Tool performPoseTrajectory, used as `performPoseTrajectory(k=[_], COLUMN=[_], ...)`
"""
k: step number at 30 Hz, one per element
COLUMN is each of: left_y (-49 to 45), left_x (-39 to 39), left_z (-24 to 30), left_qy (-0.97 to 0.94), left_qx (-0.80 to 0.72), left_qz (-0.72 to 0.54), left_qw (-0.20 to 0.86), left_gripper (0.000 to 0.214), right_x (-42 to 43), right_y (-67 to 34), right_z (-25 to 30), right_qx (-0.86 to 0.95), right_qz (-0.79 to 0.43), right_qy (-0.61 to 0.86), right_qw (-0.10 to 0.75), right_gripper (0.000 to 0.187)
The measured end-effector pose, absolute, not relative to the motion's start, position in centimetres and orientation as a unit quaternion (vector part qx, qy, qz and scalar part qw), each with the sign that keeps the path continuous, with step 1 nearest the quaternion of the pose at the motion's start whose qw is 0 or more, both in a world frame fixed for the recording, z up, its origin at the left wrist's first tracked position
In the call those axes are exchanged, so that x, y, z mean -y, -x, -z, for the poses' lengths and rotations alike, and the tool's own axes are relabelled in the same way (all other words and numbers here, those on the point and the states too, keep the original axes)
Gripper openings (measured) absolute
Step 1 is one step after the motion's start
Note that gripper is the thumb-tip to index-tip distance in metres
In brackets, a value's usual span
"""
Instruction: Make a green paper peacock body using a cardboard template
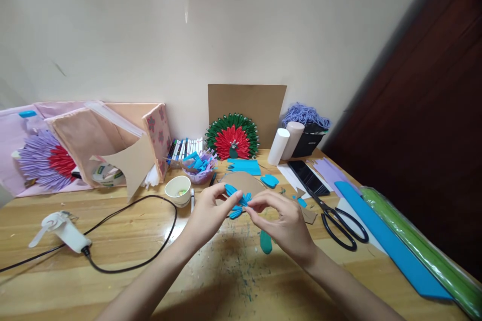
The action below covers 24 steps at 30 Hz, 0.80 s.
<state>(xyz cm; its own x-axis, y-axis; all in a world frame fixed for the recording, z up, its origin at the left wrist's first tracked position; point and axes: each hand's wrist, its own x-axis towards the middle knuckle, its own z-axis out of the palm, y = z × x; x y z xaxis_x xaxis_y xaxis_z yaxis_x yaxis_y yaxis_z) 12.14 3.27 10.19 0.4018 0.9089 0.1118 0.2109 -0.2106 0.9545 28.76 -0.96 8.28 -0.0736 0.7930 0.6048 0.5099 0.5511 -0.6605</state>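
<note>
Between my two hands, above the table, is a pleated blue paper piece [244, 200] with petal-like folds. My left hand [214, 205] pinches its left side between thumb and fingers. At its right end my right hand [280, 215] is closed, thumb and fingertips pressed together on the folds. Just below the fingers shows another folded blue paper petal [236, 212]; whether it is joined to the held piece I cannot tell. A brown cardboard disc [241, 179] lies behind my hands. Under my right hand, partly hidden, is a green paper shape [265, 242].
Black-handled scissors [339, 220] and a phone [309, 178] lie to the right, near blue paper [391, 241] and a green roll [414, 246]. A glue gun [68, 230] with its cord sits left. A paper cup [177, 191] and scrap bowl [199, 175] stand behind.
</note>
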Motion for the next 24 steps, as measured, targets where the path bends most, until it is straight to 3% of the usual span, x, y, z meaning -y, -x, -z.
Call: performPoseTrajectory(k=[7,16,24], left_y=[-12.1,-12.3,-11.8], left_x=[-3.4,-3.1,-4.1], left_z=[-10.1,-10.3,-10.0], left_qy=[-0.700,-0.706,-0.693], left_qx=[-0.414,-0.409,-0.417], left_qz=[-0.367,-0.360,-0.376], left_qw=[0.452,0.452,0.452], left_gripper=[0.032,0.033,0.028], right_x=[1.1,0.1,-0.2], right_y=[-28.8,-29.1,-29.4], right_z=[-8.5,-8.5,-8.7], right_qx=[0.661,0.572,0.571], right_qz=[-0.247,-0.406,-0.437], right_qy=[0.493,0.517,0.514], right_qw=[0.509,0.491,0.468], right_gripper=[0.004,0.022,0.022])
